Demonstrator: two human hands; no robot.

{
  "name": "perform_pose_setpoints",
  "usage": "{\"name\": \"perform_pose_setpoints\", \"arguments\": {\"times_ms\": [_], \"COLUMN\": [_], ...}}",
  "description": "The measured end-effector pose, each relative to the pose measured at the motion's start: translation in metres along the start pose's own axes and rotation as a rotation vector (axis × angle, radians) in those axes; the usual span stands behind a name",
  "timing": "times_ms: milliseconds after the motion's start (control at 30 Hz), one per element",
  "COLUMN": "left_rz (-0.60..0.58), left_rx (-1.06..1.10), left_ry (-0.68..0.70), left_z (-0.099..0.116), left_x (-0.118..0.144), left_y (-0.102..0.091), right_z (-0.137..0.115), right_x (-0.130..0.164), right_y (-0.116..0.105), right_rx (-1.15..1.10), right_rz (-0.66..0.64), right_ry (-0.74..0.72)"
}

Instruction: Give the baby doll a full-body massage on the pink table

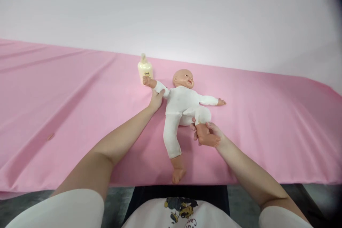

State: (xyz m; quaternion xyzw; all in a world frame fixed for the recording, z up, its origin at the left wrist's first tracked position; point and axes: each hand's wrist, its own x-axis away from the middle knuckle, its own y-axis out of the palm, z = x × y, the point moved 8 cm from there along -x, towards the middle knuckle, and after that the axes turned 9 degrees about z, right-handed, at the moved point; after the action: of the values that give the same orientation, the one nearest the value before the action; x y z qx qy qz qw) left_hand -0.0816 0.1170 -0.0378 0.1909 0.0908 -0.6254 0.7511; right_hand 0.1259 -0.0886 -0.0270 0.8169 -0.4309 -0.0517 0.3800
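A baby doll (pixel 181 100) with a white cloth body lies on its back on the pink cloth, its bare head turned to the right. My left hand (pixel 157 99) is at the doll's arm on the left side, thumb on the white sleeve and the other fingers hidden beneath it. My right hand (pixel 213 131) is wrapped round the doll's lower leg on the right, near the ankle, and that leg is bent at the knee and raised. The doll's other leg lies straight towards me. Beyond my left hand stands a cream pump bottle (pixel 145 69) with a drawn face, partly covered by the doll's hand.
The pink tablecloth (pixel 256 114) covers the table, with wrinkles at the left and a front edge close to my body. A small brownish object (pixel 50 136) lies at the left. A white wall (pixel 171 14) rises behind the table.
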Motion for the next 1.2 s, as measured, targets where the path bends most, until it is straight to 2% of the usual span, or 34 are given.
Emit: {"name": "perform_pose_setpoints", "arguments": {"times_ms": [100,200,267,333,467,567,667,833,900,967,1067,1133,1200], "left_rz": [-0.147,-0.249,-0.289,-0.292,-0.229,-0.282,-0.296,-0.314,-0.339,-0.369,-0.409,-0.436,-0.459], "left_rx": [-0.221,-0.316,-0.335,-0.353,-0.426,-0.473,-0.431,-0.395,-0.446,-0.516,-0.574,-0.578,-0.577], "left_ry": [0.19,0.405,0.488,0.484,0.405,0.359,0.38,0.513,0.549,0.591,0.675,0.724,0.752], "left_z": [0.01,0.026,0.032,0.033,0.03,0.025,0.025,0.041,0.047,0.051,0.056,0.058,0.059], "left_x": [0.01,0.021,0.027,0.028,0.024,0.024,0.026,0.034,0.037,0.039,0.043,0.044,0.045], "left_y": [0.012,0.022,0.026,0.026,0.021,0.023,0.023,0.026,0.029,0.033,0.037,0.039,0.041], "right_z": [0.013,0.023,0.031,0.034,0.038,0.045,0.042,0.026,0.017,0.009,0.006,0.005,0.005], "right_x": [0.0,0.011,0.02,0.027,0.03,0.033,0.035,0.027,0.016,0.005,-0.003,-0.004,-0.004], "right_y": [-0.012,-0.006,0.003,0.008,0.008,0.009,0.012,0.008,-0.004,-0.021,-0.042,-0.047,-0.048], "right_rx": [0.005,-0.051,-0.12,-0.211,-0.25,-0.204,-0.154,-0.07,-0.08,-0.106,-0.132,-0.122,-0.1], "right_rz": [-0.028,-0.206,-0.36,-0.475,-0.582,-0.612,-0.538,-0.32,-0.183,0.006,0.279,0.37,0.4], "right_ry": [0.052,0.108,0.189,0.23,0.212,0.302,0.308,0.16,0.082,0.033,0.048,0.06,0.067]}}
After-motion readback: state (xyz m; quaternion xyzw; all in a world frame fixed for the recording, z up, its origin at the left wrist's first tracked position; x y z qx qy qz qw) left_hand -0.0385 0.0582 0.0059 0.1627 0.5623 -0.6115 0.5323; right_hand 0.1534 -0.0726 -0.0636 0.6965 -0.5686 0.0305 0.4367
